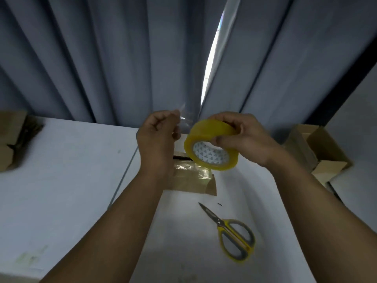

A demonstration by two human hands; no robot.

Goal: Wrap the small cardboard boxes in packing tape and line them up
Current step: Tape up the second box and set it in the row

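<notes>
The wrapping is partly done, in my judgement. The small cardboard box (191, 178) lies on the counter (71, 170) at centre frame, under the wrists, with glossy tape already creased across its top (one corner at its lower right looks bare). More tape is being drawn. The right grip (242, 135) clasps the yellow tape roll (212, 148) above the box, and the left grip (158, 129) pinches the clear free end (186, 119) pulled out to the roll's left. The scissors (230, 231) lie unused at lower right, so cutting and lining up remain.

At the right edge an open carton (318, 148) stands with its flaps up. Pale cardboard shows inside, though I cannot tell what it is. More cardboard (12, 139) at the left edge is too blurred to read.
</notes>
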